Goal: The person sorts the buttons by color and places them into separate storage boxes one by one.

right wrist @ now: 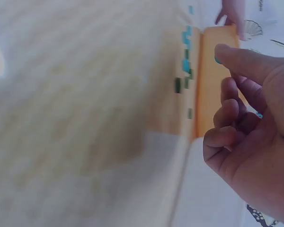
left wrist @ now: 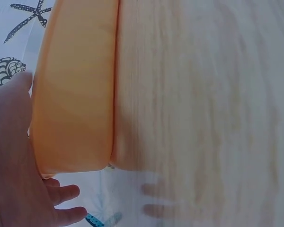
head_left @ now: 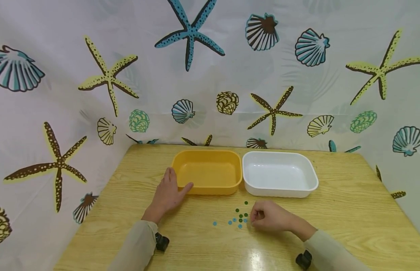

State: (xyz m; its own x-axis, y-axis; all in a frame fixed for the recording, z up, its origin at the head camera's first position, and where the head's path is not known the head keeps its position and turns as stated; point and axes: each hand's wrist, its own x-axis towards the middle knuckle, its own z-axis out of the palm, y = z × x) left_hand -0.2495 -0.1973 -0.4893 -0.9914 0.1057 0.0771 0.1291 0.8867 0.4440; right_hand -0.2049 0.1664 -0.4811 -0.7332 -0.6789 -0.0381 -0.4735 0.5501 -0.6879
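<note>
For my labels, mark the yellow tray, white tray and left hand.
Yellow tray (head_left: 208, 175), head view: inside floor.
White tray (head_left: 280, 176), head view: inside floor.
Left hand (head_left: 167, 195), head view: its back.

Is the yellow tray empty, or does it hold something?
Empty: the head view shows only bare floor inside the yellow tray.

The head view looks forward and down at the yellow tray (head_left: 210, 175) from well back, the left wrist view faces its outer wall (left wrist: 80, 94) from just beside, and the right wrist view, sharing the tray with both, sees it farther off.
</note>
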